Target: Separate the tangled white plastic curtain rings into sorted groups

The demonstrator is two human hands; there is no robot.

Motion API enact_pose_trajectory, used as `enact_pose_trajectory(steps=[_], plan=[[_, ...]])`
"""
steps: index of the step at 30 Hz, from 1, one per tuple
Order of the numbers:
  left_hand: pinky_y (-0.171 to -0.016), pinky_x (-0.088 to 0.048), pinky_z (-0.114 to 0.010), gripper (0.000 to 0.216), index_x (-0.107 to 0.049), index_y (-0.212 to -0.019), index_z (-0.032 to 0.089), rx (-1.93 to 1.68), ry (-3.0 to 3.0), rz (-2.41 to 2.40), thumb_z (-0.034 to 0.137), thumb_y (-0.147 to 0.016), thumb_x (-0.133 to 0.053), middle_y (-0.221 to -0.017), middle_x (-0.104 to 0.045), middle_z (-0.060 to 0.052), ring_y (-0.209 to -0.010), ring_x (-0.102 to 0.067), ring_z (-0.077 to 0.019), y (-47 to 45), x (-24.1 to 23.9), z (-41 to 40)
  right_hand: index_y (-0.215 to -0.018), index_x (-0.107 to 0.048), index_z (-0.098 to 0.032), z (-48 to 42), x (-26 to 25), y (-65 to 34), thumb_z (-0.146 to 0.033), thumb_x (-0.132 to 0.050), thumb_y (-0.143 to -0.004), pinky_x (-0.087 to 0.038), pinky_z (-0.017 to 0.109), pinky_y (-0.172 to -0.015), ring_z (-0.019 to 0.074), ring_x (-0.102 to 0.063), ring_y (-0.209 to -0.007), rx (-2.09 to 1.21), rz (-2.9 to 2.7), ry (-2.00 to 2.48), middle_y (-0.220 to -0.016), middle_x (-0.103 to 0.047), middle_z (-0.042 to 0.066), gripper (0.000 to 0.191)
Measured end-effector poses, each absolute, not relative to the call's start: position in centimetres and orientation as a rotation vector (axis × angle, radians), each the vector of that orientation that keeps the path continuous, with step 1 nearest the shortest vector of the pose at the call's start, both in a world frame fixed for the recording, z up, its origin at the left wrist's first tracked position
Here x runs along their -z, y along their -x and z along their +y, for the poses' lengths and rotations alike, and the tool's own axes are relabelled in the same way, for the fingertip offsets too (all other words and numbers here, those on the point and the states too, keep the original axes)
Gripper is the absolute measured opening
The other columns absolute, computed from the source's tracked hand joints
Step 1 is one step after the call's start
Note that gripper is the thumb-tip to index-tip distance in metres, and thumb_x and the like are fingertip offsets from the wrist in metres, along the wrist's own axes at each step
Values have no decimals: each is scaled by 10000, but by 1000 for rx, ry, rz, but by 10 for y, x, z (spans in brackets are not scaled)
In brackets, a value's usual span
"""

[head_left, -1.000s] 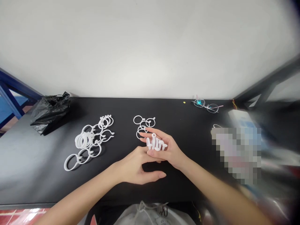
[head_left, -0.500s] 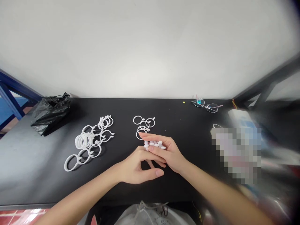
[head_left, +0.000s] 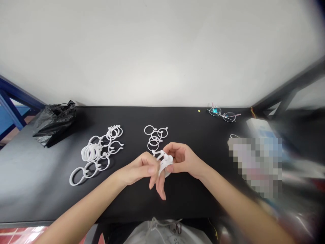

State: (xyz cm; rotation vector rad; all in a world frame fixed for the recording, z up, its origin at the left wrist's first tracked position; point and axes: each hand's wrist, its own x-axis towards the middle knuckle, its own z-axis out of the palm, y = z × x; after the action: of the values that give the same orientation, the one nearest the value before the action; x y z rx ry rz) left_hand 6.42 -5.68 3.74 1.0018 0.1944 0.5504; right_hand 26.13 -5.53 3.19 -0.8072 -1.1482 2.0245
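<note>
Just above the black table, in the middle, I have a small bunch of white plastic rings point(head_left: 165, 162) with knobbed ends. My right hand point(head_left: 183, 159) is closed on the bunch from the right, thumb and fingers around its edge. My left hand point(head_left: 142, 169) is closed at the bunch's left side, its fingers partly threaded under and through the rings. Several loose white rings point(head_left: 149, 130) lie just beyond my hands. To the left sits a larger group of white rings point(head_left: 77, 176), some overlapping and some linked in a row.
A crumpled black plastic bag point(head_left: 57, 122) sits at the left back. Eyeglasses point(head_left: 223, 114) lie at the back right, near a tiny yellow speck point(head_left: 199, 110). Blurred packages point(head_left: 261, 127) are on the right. A whitish bag point(head_left: 165, 234) is below the table's front edge.
The bunch of rings has turned in my hands, so its loops now show. My left hand has shifted left and curled its fingers down; my right fingers have drawn back around the bunch.
</note>
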Motion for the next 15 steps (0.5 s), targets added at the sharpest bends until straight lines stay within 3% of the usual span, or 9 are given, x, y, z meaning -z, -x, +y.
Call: enact_pose_trajectory(steps=[4,6,11,15], plan=[[-417,-421,-150,545,-293,-524,158,-608,-946,353,264,-772,-767,-487,-598,12,-424,-661,-140,-62,-32,-58,-788,-574,-152,-59,-33,-255,-206,-881,-629,-375,119,-372,23,-508,-424,-2153,-1004,722,-667,-651,-52,350],[-396,-432,-142,546,-249,-580,180,-686,-917,463,233,-772,-758,-494,-553,53,-360,-600,-93,-63,-31,-59,-793,-596,-142,-60,-35,-253,-230,-863,-661,-371,122,-328,24,-492,-360,-2182,-1008,693,-612,-633,-61,311],[-343,-404,-123,315,-356,-816,215,-864,-1053,682,164,-800,-666,-733,-587,68,-423,-578,-61,-72,-35,-59,-810,-661,-114,-62,-39,-250,-269,-829,-721,-514,145,-434,114,-692,-534,-2201,-1058,668,-682,-706,14,245],[-515,-487,-167,312,-442,-1099,212,-928,-1422,814,110,-827,-554,-818,-574,42,-596,-600,-76,-75,-35,-63,-746,-664,-101,-66,-40,-247,-375,-771,-786,-561,189,-512,141,-723,-585,-2220,-1081,707,-691,-716,41,296]])
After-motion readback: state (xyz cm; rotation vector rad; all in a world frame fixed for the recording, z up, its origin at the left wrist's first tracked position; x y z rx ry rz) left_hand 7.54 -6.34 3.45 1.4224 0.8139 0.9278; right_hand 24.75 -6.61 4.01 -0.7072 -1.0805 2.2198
